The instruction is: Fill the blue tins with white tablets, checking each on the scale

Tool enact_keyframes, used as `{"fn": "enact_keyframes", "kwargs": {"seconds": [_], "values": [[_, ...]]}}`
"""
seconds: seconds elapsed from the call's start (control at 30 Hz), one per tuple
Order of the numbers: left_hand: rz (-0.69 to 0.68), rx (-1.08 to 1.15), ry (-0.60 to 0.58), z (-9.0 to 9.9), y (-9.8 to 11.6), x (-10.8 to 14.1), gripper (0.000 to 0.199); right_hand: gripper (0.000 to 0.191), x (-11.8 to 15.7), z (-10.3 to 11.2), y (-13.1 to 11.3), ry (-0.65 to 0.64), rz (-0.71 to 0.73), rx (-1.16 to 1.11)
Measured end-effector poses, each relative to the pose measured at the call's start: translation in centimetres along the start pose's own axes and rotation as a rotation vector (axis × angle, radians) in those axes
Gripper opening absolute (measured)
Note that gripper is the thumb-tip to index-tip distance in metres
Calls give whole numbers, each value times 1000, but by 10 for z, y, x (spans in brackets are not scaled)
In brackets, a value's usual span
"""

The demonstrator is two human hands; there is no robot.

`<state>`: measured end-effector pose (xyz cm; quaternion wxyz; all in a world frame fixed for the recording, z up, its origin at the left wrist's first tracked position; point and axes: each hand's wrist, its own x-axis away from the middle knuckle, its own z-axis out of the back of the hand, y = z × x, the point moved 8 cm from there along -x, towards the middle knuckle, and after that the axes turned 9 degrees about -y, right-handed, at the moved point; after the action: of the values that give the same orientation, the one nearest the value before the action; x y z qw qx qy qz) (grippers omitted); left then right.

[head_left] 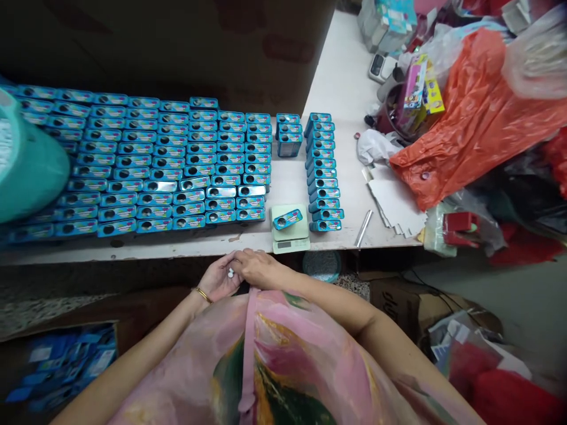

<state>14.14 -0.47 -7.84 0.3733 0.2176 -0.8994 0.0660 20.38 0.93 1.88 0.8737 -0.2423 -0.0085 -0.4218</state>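
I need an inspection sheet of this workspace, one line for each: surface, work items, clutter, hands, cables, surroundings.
Surface: white table.
Work items: rows of blue tins; one blue tin lies on a small scale.
Clutter: orange plastic bag, white card sheets, silver tube.
Hands: left hand and right hand meet at the table's front edge, small white pieces between them.
Cables: thin dark cable.
Surroundings: cardboard box below the table.
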Motion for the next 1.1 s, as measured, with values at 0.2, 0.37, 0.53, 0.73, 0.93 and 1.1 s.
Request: {"fn": "enact_keyframes", "kwargs": {"seconds": [0.2, 0.37, 0.53, 0.73, 0.93, 1.1], "values": [[-5, -11, 77, -3, -2, 4, 21, 15, 1, -3, -2, -35, -39, -11], [-40, -30, 36, -22, -1, -5, 19, 14, 4, 0, 15, 31, -104, -88], [-109, -47, -131, -63, 5, -25, 22, 16, 25, 25, 71, 315, -173, -304], [-129, -94, -89, -75, 16, -37, 25, 21, 45, 33, 123, 380, -335, -183], [-112, -64, -63, -57, 13, -28, 24, 24, 48, 13, 130, 274, -340, -107], [-105, -23, -35, -52, 9, -28, 26, 28, 67, 25, 140, 484, -377, -227]]}}
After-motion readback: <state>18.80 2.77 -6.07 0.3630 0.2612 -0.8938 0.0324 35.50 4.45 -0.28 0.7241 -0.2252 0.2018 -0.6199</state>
